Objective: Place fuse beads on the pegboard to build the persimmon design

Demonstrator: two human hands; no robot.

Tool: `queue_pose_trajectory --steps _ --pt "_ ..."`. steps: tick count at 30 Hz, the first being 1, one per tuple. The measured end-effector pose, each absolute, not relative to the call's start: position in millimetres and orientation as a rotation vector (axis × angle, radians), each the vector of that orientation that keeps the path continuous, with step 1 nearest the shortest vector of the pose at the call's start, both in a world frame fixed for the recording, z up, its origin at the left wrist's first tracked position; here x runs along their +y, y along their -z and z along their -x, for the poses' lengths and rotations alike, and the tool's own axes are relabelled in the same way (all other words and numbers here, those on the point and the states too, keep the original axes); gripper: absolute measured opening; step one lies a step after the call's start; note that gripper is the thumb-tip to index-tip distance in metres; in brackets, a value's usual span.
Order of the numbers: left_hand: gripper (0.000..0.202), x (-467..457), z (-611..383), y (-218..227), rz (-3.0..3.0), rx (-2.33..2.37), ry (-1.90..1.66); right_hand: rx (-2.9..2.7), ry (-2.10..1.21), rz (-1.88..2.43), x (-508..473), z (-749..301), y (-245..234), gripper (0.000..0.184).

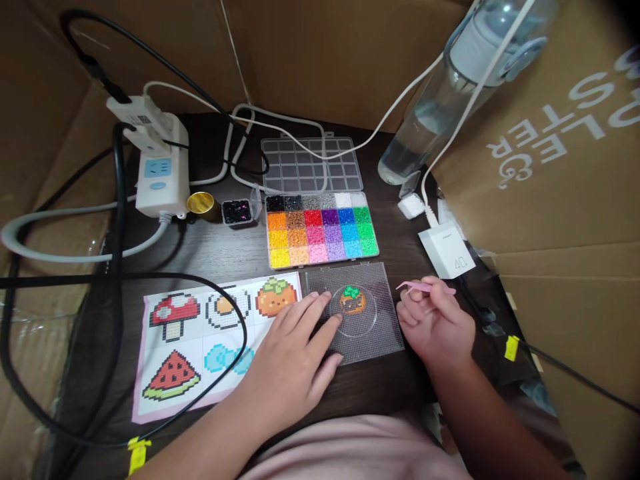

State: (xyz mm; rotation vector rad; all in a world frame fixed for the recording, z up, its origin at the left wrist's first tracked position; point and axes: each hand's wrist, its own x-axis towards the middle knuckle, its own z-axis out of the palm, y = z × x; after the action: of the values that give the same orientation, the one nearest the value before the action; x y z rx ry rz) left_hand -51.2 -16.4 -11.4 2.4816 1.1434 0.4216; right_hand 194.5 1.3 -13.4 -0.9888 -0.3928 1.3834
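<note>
My left hand (295, 350) lies flat with fingers spread, across the right edge of the pattern sheet (225, 393) and the left part of the clear pegboard (370, 347). Its fingertips reach the rim of a round clear disc (363, 325) on the board. Within that circle sits a small fuse-bead figure (353, 301), orange with a green top and some dark beads. To the right of the board, my right hand (440, 320) holds pink tweezers (425, 287) between thumb and fingers, their curved tip pointing left, apart from the beads.
Behind the pegboard stands a sorted bead box (323, 230) with its lid (313, 167) folded back. A small black-bead box (237, 213), gold lid (201, 203), power strip (163, 167), white charger (447, 250) and water bottle (425, 127) surround it. Black cables (245, 333) cross the sheet; cardboard walls (310, 67) enclose the table.
</note>
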Motion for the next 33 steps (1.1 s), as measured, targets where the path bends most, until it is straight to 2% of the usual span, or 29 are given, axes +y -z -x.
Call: queue_pose_trajectory --steps 13,33 --pt "0.041 -18.5 51.3 8.8 -2.44 1.133 -0.403 -0.211 -1.577 0.938 3.1 -205.5 14.7 0.017" --pt "0.04 -16.0 50.3 11.8 -2.471 1.146 -0.42 -0.27 -1.585 0.956 8.0 -200.6 12.2 0.013"
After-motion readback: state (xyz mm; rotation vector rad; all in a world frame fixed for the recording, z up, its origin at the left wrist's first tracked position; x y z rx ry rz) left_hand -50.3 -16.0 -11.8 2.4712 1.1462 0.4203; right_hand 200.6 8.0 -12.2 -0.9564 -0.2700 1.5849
